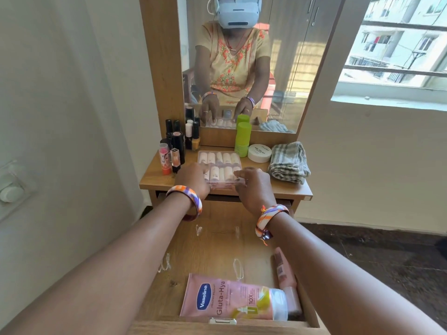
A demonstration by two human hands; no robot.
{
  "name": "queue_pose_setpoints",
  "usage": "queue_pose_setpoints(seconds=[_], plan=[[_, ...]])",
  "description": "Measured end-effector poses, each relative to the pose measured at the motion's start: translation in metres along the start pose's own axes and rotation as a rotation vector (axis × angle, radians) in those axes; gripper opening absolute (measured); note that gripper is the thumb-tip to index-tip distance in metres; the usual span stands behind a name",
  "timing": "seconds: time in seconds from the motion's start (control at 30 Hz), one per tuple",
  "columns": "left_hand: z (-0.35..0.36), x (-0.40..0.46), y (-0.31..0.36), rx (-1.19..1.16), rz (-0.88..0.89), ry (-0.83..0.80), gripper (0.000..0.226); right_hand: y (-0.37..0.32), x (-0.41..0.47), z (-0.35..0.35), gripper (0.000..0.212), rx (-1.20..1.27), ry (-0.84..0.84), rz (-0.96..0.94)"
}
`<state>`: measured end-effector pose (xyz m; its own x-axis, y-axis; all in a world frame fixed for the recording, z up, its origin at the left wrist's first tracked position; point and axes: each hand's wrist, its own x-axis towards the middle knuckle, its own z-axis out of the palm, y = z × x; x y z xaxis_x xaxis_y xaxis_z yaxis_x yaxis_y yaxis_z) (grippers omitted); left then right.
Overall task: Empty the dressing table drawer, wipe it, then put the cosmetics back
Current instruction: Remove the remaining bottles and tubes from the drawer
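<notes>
Both my hands, left (193,180) and right (254,187), seemingly grip the case (219,165) at its near edge, steadying it on the tabletop (285,189); the drawer (217,252) is half emptied.

A tall mirror (244,59) rises behind everything. Right of the mirror, a barred window (396,44) shows pale apartment blocks. Left of the mirror, a white wall switch (11,187). Below the window, dark floor (377,252).
</notes>
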<state>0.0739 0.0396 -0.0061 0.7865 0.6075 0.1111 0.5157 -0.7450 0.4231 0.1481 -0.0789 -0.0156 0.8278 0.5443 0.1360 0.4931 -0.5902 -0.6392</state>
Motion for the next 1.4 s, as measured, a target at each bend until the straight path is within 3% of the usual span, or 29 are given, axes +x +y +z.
queue_pose_setpoints(seconds=[0.4,0.67,0.87,1.23,1.33,1.4], plan=[[0.024,0.017,-0.012,0.050,-0.034,0.014,0.059,0.011,0.007,0.018,0.050,-0.212,0.067,-0.137],[0.029,0.024,-0.013,0.117,-0.091,-0.056,0.063,0.005,0.003,0.022,0.077,-0.355,-0.006,-0.120],[0.030,0.020,0.000,0.125,-0.181,-0.021,0.065,0.000,0.007,0.024,0.076,-0.404,-0.080,-0.092],[0.034,0.029,0.003,0.143,-0.207,-0.017,0.069,-0.003,0.018,0.028,0.074,-0.390,-0.118,-0.022],[0.038,0.024,0.001,0.113,-0.176,0.075,0.072,-0.001,0.016,0.030,0.079,-0.294,-0.056,-0.044],[0.041,0.017,-0.003,0.057,-0.103,0.155,0.074,0.004,0.007,0.030,0.083,-0.103,0.059,-0.075]])
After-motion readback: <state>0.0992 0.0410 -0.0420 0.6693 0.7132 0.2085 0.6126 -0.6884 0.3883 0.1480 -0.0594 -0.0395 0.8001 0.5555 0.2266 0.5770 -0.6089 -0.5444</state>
